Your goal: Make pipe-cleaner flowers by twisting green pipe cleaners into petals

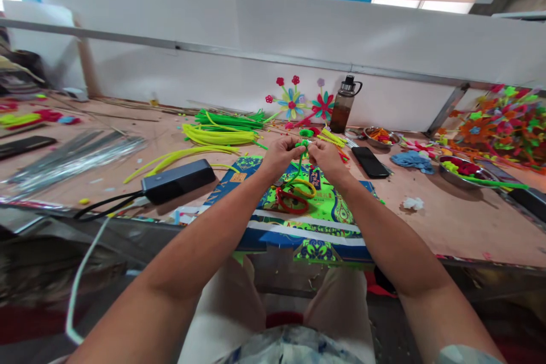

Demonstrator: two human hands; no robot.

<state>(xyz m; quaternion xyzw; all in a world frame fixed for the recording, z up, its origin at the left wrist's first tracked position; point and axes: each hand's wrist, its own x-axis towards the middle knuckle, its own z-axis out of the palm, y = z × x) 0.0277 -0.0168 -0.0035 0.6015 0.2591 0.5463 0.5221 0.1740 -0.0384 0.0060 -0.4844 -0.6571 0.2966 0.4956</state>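
Pinching green pipe cleaner (303, 143) with left hand (279, 154) and right hand (325, 156), bunched midway between both, about equally near each, with long axis running downward below them.

On the left side of the tabletop (426, 227), we see a black box (181, 181) trailing a dark cord (113, 203), with silvery strips (81, 156) spread to its left and a dark flat device (26, 146) beyond them. At the far side, right of centre, we find a capped bottle (340, 111) of brown liquid standing upright before white panels (162, 79) crossed by a metal rail (213, 53). To the right, we spot a black phone (369, 162) lying flat, a small bowl (384, 146), a crumpled blue cloth (412, 162), a larger bowl (463, 181) and, nearer us, a white tuft (413, 203).
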